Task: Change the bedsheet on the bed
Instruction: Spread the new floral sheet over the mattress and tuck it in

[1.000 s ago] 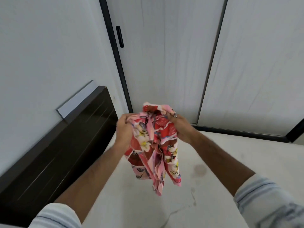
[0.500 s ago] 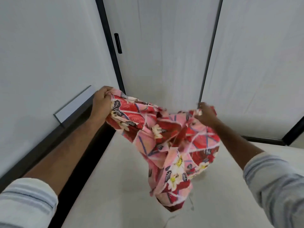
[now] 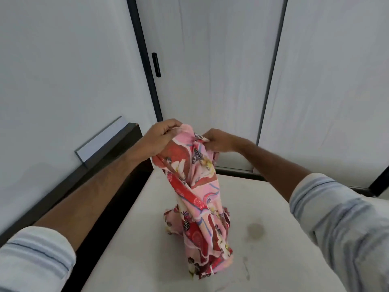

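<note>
Left hand [image 3: 162,138]: curled round the top edge of the bedsheet [image 3: 197,186].
Right hand [image 3: 219,141]: pinched the same edge, close beside the left.
Bedsheet: soft, crumpled pink-and-red floral cloth, hung in a twisted column, its lower folds resting on the mattress [image 3: 263,207].
Mattress: bare, off-white, smooth, faintly stained.
Headboard [image 3: 88,186]: dark, flat, rectangular.

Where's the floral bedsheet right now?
In the head view the floral bedsheet hangs mid-frame, gripped at its top by the left hand and right hand, its lower end bunched above the bare mattress.
</note>
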